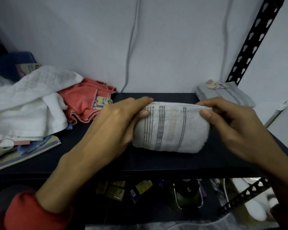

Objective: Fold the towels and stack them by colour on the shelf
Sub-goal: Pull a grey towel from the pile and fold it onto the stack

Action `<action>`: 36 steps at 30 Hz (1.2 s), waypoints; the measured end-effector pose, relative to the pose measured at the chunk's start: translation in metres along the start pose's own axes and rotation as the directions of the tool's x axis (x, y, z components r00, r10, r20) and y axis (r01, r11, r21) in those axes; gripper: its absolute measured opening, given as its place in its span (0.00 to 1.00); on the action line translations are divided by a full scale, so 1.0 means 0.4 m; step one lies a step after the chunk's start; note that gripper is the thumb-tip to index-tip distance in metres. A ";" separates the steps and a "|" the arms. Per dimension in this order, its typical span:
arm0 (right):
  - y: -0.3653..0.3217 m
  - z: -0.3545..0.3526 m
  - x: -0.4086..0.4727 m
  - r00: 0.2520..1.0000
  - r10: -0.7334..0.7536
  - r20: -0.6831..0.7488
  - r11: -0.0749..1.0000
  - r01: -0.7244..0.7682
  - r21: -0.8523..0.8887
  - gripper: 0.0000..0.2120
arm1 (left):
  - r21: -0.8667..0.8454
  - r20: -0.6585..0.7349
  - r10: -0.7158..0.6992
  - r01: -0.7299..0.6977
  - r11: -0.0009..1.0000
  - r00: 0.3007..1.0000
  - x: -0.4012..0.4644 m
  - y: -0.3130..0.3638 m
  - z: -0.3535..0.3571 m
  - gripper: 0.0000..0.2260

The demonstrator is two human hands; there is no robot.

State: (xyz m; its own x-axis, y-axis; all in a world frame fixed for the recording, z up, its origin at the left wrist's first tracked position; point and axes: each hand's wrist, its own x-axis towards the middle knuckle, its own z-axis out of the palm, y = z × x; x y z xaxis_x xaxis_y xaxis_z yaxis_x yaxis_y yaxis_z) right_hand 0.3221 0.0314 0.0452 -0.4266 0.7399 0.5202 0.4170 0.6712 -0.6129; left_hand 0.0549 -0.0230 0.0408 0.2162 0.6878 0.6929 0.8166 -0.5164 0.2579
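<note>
A white towel with grey and beige stripes (170,130) lies folded in the middle of the dark shelf (96,156). My left hand (116,123) pinches its upper left corner between thumb and fingers. My right hand (231,125) pinches the upper right corner the same way. At the back right corner of the shelf sits a folded grey striped towel (223,95) with a paper label on top. On the left lies a heap of unfolded towels: a white one (28,103), a coral one (83,103) with a label, and a blue one (32,146) partly buried beneath.
A perforated black upright (251,42) stands at the right of the shelf against the white wall, where two cables (130,47) hang down. Cardboard packaging (23,156) lies under the heap at the left. Below the shelf's front edge are packets and a dark pot (186,193).
</note>
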 end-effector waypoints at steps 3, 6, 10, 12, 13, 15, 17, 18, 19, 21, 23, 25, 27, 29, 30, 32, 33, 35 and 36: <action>0.075 0.000 0.088 1.000 0.023 -0.005 0.993 -0.023 -0.114 0.08 | 0.030 0.108 -0.059 0.056 0.998 0.992 0.101 -0.048 0.025 0.09; 0.156 0.013 0.157 0.997 0.077 0.030 0.978 -0.070 -0.197 0.08 | 0.075 0.212 -0.154 0.140 0.987 0.965 0.168 -0.124 0.099 0.10; 0.230 0.054 0.205 0.982 0.169 0.086 0.961 -0.145 -0.235 0.08 | 0.082 0.373 -0.310 0.302 0.950 0.874 0.204 -0.200 0.176 0.11; 0.255 0.070 0.223 0.972 0.206 0.108 0.957 -0.177 -0.230 0.08 | 0.077 0.441 -0.348 0.351 0.933 0.828 0.214 -0.224 0.198 0.11; 0.263 0.078 0.230 0.966 0.232 0.117 0.954 -0.203 -0.219 0.07 | 0.076 0.457 -0.360 0.368 0.927 0.813 0.216 -0.234 0.207 0.11; 0.281 0.091 0.242 0.953 0.275 0.126 0.943 -0.241 -0.230 0.06 | 0.076 0.464 -0.384 0.396 0.915 0.798 0.219 -0.253 0.222 0.10; 0.298 0.104 0.247 0.947 0.289 0.137 0.936 -0.250 -0.247 0.06 | 0.062 0.457 -0.412 0.434 0.899 0.788 0.219 -0.274 0.232 0.10; 0.303 0.108 0.248 0.943 0.298 0.149 0.934 -0.256 -0.249 0.06 | 0.046 0.456 -0.427 0.458 0.888 0.781 0.218 -0.284 0.232 0.10; 0.307 0.109 0.249 0.937 0.309 0.165 0.932 -0.264 -0.249 0.06 | 0.025 0.459 -0.438 0.482 0.876 0.772 0.216 -0.294 0.231 0.10; 0.310 0.107 0.251 0.922 0.334 0.197 0.926 -0.283 -0.248 0.07 | -0.007 0.469 -0.446 0.508 0.861 0.762 0.212 -0.310 0.231 0.10; 0.310 0.104 0.251 0.916 0.344 0.206 0.923 -0.290 -0.254 0.07 | -0.011 0.470 -0.443 0.507 0.862 0.764 0.210 -0.314 0.233 0.10; 0.310 0.104 0.249 0.916 0.349 0.199 0.916 -0.288 -0.279 0.07 | 0.001 0.464 -0.445 0.502 0.865 0.766 0.211 -0.312 0.236 0.09; 0.309 0.108 0.246 0.917 0.353 0.184 0.908 -0.288 -0.304 0.08 | 0.015 0.458 -0.451 0.501 0.865 0.766 0.210 -0.310 0.237 0.09; 0.308 0.115 0.244 0.922 0.352 0.159 0.899 -0.286 -0.331 0.08 | 0.041 0.450 -0.458 0.494 0.868 0.767 0.206 -0.307 0.241 0.08; 0.307 0.119 0.242 0.925 0.352 0.145 0.893 -0.286 -0.347 0.08 | 0.054 0.441 -0.464 0.493 0.868 0.768 0.204 -0.306 0.245 0.08; 0.305 0.127 0.238 0.928 0.353 0.117 0.880 -0.287 -0.379 0.07 | 0.062 0.424 -0.483 0.508 0.859 0.766 0.198 -0.302 0.251 0.08; 0.304 0.130 0.235 0.930 0.353 0.103 0.874 -0.289 -0.391 0.07 | 0.059 0.418 -0.494 0.519 0.852 0.763 0.196 -0.299 0.252 0.08; 0.306 0.132 0.231 0.934 0.347 0.084 0.873 -0.289 -0.394 0.07 | 0.047 0.403 -0.511 0.540 0.840 0.759 0.193 -0.296 0.252 0.08; 0.306 0.132 0.230 0.936 0.343 0.080 0.876 -0.288 -0.386 0.07 | 0.041 0.398 -0.517 0.548 0.836 0.758 0.191 -0.294 0.251 0.08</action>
State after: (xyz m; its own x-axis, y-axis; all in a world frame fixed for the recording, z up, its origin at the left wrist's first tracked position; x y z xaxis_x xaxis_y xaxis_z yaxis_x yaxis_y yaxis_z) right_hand 0.2916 0.1791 -0.0134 -0.3205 0.9192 0.2288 0.7981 0.3922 -0.4574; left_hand 0.0291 0.1415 -0.0041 -0.0451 0.9912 0.1241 0.8228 -0.0336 0.5673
